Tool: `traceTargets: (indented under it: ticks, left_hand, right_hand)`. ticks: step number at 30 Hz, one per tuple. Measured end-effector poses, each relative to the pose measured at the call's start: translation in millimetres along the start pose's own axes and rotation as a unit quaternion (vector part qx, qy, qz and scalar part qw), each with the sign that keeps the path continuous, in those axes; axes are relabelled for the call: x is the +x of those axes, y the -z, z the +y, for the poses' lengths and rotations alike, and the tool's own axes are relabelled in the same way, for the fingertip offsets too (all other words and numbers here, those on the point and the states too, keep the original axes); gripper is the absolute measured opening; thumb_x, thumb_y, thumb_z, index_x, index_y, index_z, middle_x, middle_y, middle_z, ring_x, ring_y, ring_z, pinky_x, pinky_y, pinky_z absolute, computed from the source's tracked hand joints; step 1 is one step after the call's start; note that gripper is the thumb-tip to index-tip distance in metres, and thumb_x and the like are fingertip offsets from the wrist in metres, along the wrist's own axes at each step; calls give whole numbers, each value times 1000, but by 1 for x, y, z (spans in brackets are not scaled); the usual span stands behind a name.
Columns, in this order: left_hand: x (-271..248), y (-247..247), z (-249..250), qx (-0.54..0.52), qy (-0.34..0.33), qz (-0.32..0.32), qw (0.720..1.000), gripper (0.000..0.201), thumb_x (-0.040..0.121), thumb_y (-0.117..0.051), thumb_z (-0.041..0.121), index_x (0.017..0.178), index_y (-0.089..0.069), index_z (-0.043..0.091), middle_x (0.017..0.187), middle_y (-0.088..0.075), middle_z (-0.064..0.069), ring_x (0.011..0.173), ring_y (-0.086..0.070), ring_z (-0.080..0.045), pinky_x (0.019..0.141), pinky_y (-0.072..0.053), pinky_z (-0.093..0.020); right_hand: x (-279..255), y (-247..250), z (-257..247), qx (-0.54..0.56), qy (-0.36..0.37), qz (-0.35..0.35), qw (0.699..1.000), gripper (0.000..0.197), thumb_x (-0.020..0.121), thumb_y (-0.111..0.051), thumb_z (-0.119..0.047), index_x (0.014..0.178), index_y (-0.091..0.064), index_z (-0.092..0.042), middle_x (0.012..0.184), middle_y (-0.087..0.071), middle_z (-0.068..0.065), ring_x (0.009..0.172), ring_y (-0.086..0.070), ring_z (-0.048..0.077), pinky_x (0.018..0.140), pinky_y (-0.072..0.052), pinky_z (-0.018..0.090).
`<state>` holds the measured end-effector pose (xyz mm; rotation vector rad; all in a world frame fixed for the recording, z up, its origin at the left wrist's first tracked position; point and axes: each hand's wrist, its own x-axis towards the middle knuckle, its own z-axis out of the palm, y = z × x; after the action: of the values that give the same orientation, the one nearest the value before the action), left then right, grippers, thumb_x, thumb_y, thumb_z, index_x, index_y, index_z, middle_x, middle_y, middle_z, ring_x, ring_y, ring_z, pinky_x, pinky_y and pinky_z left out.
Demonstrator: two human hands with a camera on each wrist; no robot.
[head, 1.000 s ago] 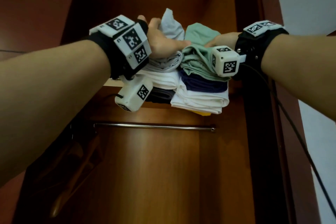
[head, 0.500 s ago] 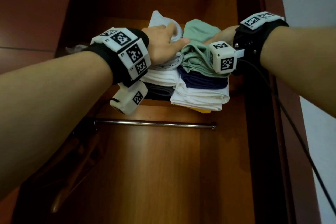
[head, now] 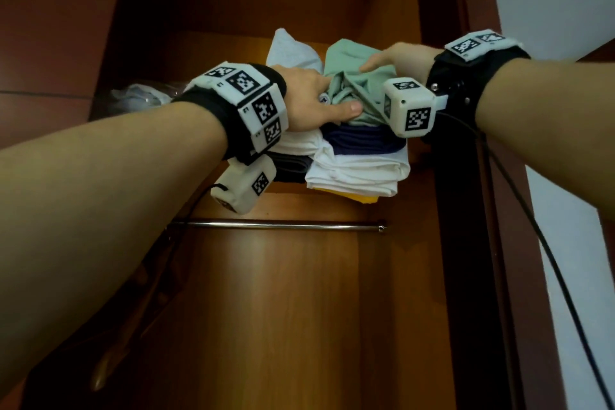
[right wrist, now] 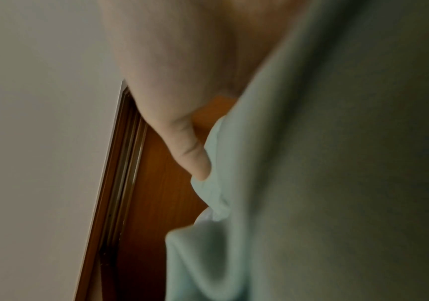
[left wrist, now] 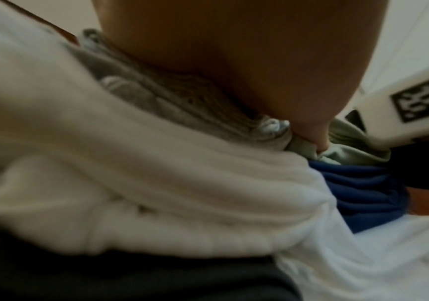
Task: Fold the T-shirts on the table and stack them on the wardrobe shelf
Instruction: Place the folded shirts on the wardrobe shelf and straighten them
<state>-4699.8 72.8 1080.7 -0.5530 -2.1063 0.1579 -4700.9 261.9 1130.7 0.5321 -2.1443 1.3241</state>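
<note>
- Step: stacking. Folded T-shirts (head: 357,156) sit piled on wardrobe shelf (head: 233,50), frame centre.
- Left hand (head: 312,100) fingers straight, pressing pile; right hand (head: 402,58) fingers flat on green tee (head: 349,58).
- Next, prob.: square the rumpled top, w/o toppling.

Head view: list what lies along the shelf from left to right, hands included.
Clear bag → left hand → green shirt → right hand → wardrobe frame.
</note>
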Motion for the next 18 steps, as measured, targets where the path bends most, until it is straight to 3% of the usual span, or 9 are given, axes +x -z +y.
traceTargets:
  ticks: [3,6,9,12,14,16,18]
  left_hand:
    - [5,1,-1,-1,15,-4,1000,71,87,-24,77,139,-47,34,131,-60,-5,107,-58,-25,91,-44,-35]
    - [8,1,0,-1,29,5,1000,70,88,-25,75,136,-51,30,122,-64,-8,96,-57,-23,88,-43,-35]
    - [12,0,-2,-22,28,-5,999,70,88,-26,76,139,-47,33,128,-61,-7,108,-58,-27,94,-43,-37]
    - [13,1,-3,-34,26,-9,999,70,89,-26,75,142,-43,32,134,-58,-7,115,-56,-28,97,-40,-36]
    - [14,0,-5,-37,25,-5,999,71,89,-27,75,141,-45,31,134,-58,-6,116,-55,-28,94,-38,-34]
    - [16,-1,-7,-41,22,-3,999,70,88,-28,76,140,-46,32,135,-58,-6,117,-55,-28,95,-38,-34]
    - [16,-2,-9,-45,19,6,999,68,89,-30,74,139,-48,32,134,-58,-6,117,-55,-28,94,-37,-33]
  right_hand:
    - [-20,0,11,108,-12,-1,994,49,73,-68,-24,121,-64,-15,109,-71,11,90,-70,27,83,-55,44]
    - [-38,-6,24,186,-22,-27,982,62,68,-74,-31,127,-60,-17,117,-68,16,100,-68,35,89,-51,52]
    - [-52,-22,37,231,5,-63,971,49,87,-61,-35,130,-59,-13,120,-67,15,103,-67,31,89,-53,42]
    - [-66,-36,48,291,40,-74,953,38,96,-49,-37,119,-65,-12,114,-70,10,101,-69,27,88,-54,38]
    - [-70,-44,58,346,57,-67,934,40,96,-49,-41,118,-66,-12,116,-69,11,105,-67,28,95,-52,42]
    - [-69,-51,69,373,51,-81,923,51,92,-54,-46,130,-59,-12,128,-62,14,118,-60,32,105,-43,49]
    - [-67,-55,74,377,43,-77,922,63,86,-64,-48,138,-51,-16,135,-57,15,123,-55,36,106,-40,54]
